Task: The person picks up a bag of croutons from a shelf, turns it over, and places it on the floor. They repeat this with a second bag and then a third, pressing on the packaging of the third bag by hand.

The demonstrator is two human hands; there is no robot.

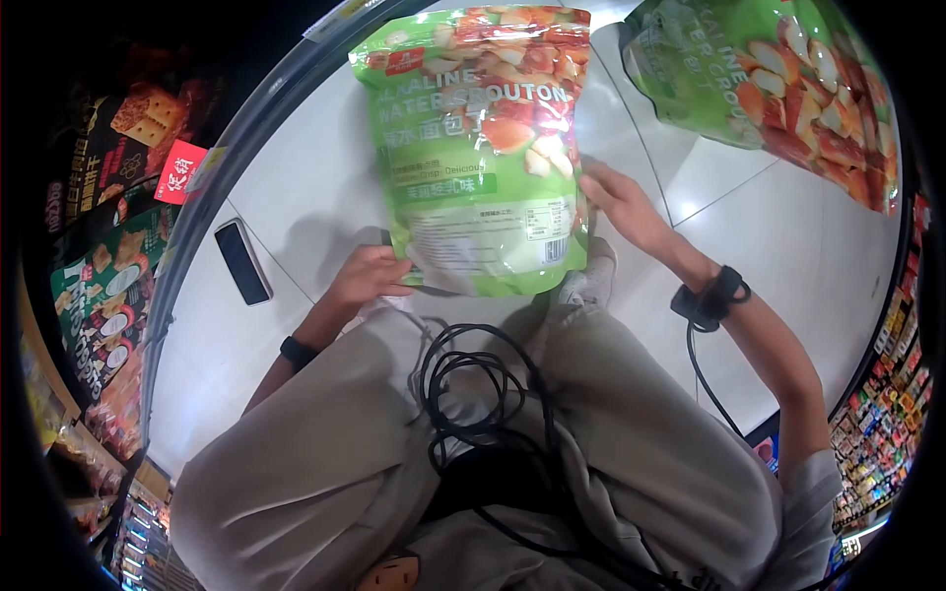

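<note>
Fingers of two hands — left hand (367, 276) at the lower-left corner, right hand (626, 205) at the right edge — held one green crouton bag (483, 148) before the knees, partly hiding two shoes (597, 281). Around it: one phone (244, 261), one coiled cable (524, 347), a second bag (778, 98). The right elbow bent outward.

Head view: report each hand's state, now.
Left hand: holding the nearer green crouton bag at its lower left edge.
Right hand: holding the same bag at its right edge.
</note>
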